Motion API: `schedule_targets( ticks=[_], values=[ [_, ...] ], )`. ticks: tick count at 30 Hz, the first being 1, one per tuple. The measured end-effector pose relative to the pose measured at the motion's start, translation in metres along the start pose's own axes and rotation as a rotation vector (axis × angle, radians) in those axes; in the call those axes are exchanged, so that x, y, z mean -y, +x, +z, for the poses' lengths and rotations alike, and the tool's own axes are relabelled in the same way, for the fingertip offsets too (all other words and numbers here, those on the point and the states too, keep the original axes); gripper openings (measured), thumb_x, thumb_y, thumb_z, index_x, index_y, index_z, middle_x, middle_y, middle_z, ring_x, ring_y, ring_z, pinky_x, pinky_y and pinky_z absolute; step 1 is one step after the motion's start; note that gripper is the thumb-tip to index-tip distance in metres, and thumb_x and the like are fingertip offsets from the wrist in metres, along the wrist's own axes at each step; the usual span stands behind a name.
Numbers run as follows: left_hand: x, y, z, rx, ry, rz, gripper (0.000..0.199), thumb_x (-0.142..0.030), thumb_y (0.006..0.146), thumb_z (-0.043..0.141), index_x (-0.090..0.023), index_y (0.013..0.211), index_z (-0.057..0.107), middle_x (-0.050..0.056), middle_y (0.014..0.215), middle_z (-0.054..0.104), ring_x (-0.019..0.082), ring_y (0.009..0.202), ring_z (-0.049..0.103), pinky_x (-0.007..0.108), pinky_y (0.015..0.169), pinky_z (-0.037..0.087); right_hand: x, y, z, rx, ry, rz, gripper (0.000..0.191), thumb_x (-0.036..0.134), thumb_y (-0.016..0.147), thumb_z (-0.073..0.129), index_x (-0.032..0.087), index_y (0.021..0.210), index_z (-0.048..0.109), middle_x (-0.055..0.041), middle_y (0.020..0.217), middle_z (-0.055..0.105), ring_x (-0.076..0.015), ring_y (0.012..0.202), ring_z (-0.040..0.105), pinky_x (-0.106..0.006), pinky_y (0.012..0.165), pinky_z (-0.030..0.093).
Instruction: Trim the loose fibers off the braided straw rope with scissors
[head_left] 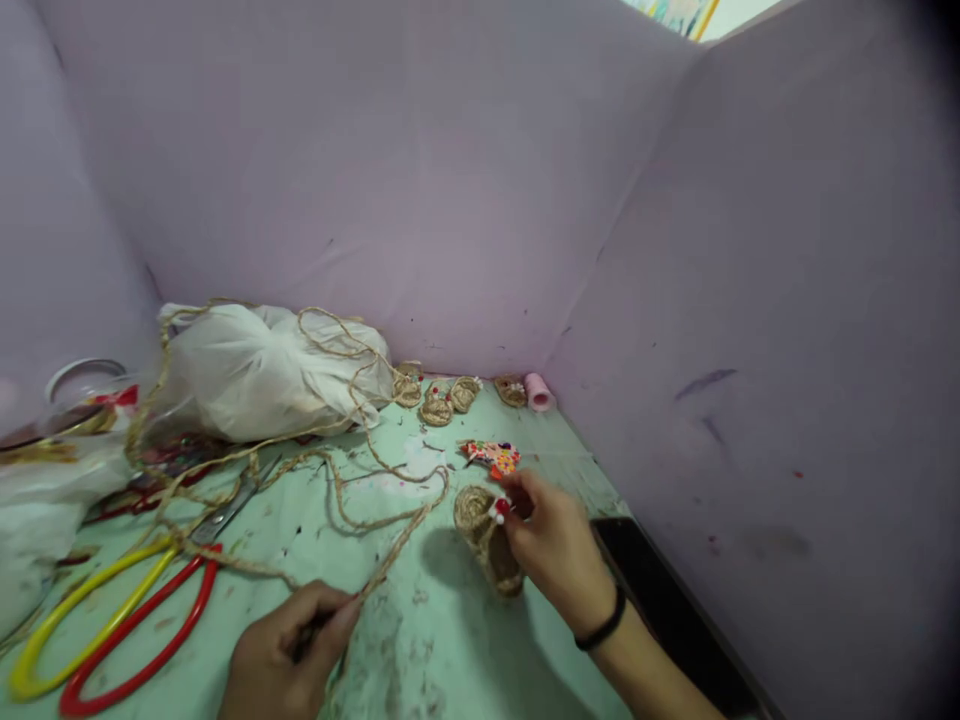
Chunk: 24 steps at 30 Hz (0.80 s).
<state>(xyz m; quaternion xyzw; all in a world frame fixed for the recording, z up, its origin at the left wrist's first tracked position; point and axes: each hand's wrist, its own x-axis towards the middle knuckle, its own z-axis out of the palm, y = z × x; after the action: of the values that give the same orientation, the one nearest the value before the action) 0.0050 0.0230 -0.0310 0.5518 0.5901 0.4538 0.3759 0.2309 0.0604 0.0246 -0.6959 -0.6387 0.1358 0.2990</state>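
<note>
Between the thumb and fingers of my left hand (292, 650) is pinched a length of jute twine (397, 545), which runs up and loops back over the table. My right hand (559, 545), with a black band at the wrist, grips a small woven jute slipper (474, 515) by its side. Red and white beads (499, 510) decorate the slipper's strap, close to my right fingertips. Just beyond that hand lies a colourful floral fabric piece (495, 456). The far fingers of my left hand are curled out of sight.
Scissors (225, 515) with yellow and red handles lie at left. A stuffed white plastic bag (262, 370) stands behind them. Several small jute slippers (436, 405) and a pink thread spool (538, 392) sit by the back wall. A dark flat object (660, 600) lies along the right wall.
</note>
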Motion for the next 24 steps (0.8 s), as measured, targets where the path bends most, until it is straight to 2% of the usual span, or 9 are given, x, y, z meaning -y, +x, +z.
schedule_targets(
  ticks=[2, 3, 7, 9, 11, 14, 17, 21, 24],
  values=[
    [-0.004, 0.0, -0.002, 0.008, -0.005, 0.0, 0.029, -0.045, 0.064, 0.058, -0.018, 0.053, 0.058, -0.003, 0.046, 0.05, 0.01, 0.046, 0.044, 0.017, 0.043, 0.036, -0.004, -0.02, 0.002, 0.112, 0.013, 0.061, 0.036, 0.012, 0.065, 0.049, 0.014, 0.1, 0.058, -0.0071, 0.083, 0.066, -0.0168, 0.065, 0.061, -0.027, 0.06, 0.044],
    [-0.005, -0.001, -0.002, 0.014, -0.004, 0.0, 0.028, -0.044, 0.063, 0.058, -0.018, 0.053, 0.059, -0.003, 0.046, 0.051, 0.011, 0.045, 0.044, 0.018, 0.043, 0.037, -0.008, -0.028, 0.001, 0.123, 0.014, 0.081, 0.036, 0.013, 0.066, 0.049, 0.014, 0.102, 0.057, -0.0078, 0.086, 0.066, -0.0175, 0.067, 0.061, -0.028, 0.062, 0.044],
    [-0.007, -0.001, -0.004, -0.001, -0.006, 0.0, 0.026, -0.042, 0.061, 0.059, -0.016, 0.054, 0.06, -0.002, 0.047, 0.054, 0.011, 0.046, 0.045, 0.019, 0.043, 0.037, -0.032, -0.043, -0.006, -0.035, 0.012, 0.159, 0.026, 0.022, 0.075, 0.043, 0.016, 0.093, 0.06, -0.0085, 0.083, 0.067, -0.0205, 0.073, 0.061, -0.032, 0.067, 0.045],
    [-0.006, -0.001, -0.003, -0.021, -0.009, -0.003, 0.025, -0.04, 0.061, 0.059, -0.016, 0.055, 0.061, -0.002, 0.047, 0.053, 0.01, 0.046, 0.044, 0.019, 0.042, 0.036, -0.042, -0.046, -0.005, -0.022, 0.033, 0.193, 0.025, 0.023, 0.075, 0.043, 0.015, 0.089, 0.061, -0.0086, 0.08, 0.067, -0.0214, 0.073, 0.062, -0.032, 0.066, 0.045],
    [-0.005, -0.002, -0.002, -0.046, -0.003, 0.003, 0.024, -0.039, 0.062, 0.059, -0.015, 0.056, 0.061, -0.002, 0.047, 0.052, 0.009, 0.045, 0.042, 0.018, 0.041, 0.034, -0.048, -0.048, 0.0, 0.061, 0.042, 0.196, 0.023, 0.022, 0.074, 0.043, 0.015, 0.086, 0.062, -0.0088, 0.078, 0.067, -0.0222, 0.074, 0.062, -0.032, 0.066, 0.045],
    [-0.005, -0.002, -0.001, -0.064, 0.01, 0.029, 0.025, -0.039, 0.062, 0.059, -0.015, 0.057, 0.06, -0.002, 0.047, 0.05, 0.008, 0.044, 0.039, 0.018, 0.04, 0.031, -0.05, -0.051, 0.007, 0.171, 0.049, 0.157, 0.021, 0.02, 0.072, 0.046, 0.016, 0.085, 0.062, -0.0081, 0.079, 0.067, -0.0219, 0.075, 0.061, -0.033, 0.068, 0.044],
    [-0.005, -0.003, 0.001, -0.06, 0.019, 0.043, 0.026, -0.04, 0.062, 0.059, -0.014, 0.056, 0.06, -0.002, 0.047, 0.048, 0.008, 0.045, 0.038, 0.018, 0.04, 0.03, -0.05, -0.055, 0.008, 0.215, 0.107, 0.105, 0.025, 0.019, 0.067, 0.054, 0.017, 0.091, 0.06, -0.0066, 0.087, 0.065, -0.0193, 0.074, 0.06, -0.032, 0.068, 0.044],
    [-0.004, -0.005, 0.001, -0.049, 0.042, 0.05, 0.026, -0.04, 0.062, 0.058, -0.014, 0.057, 0.059, -0.003, 0.046, 0.046, 0.009, 0.046, 0.037, 0.019, 0.042, 0.03, -0.049, -0.059, 0.004, 0.251, 0.149, -0.089, 0.042, 0.013, 0.059, 0.063, 0.021, 0.099, 0.055, -0.0047, 0.101, 0.057, -0.0169, 0.082, 0.057, -0.029, 0.071, 0.044],
    [-0.004, -0.006, 0.001, -0.05, 0.054, 0.065, 0.026, -0.039, 0.062, 0.058, -0.014, 0.057, 0.059, -0.003, 0.047, 0.047, 0.009, 0.047, 0.038, 0.019, 0.044, 0.03, -0.045, -0.061, 0.004, 0.277, 0.13, -0.221, 0.04, 0.011, 0.059, 0.065, 0.022, 0.096, 0.057, -0.0032, 0.096, 0.057, -0.0157, 0.079, 0.056, -0.027, 0.069, 0.044]
  ],
)
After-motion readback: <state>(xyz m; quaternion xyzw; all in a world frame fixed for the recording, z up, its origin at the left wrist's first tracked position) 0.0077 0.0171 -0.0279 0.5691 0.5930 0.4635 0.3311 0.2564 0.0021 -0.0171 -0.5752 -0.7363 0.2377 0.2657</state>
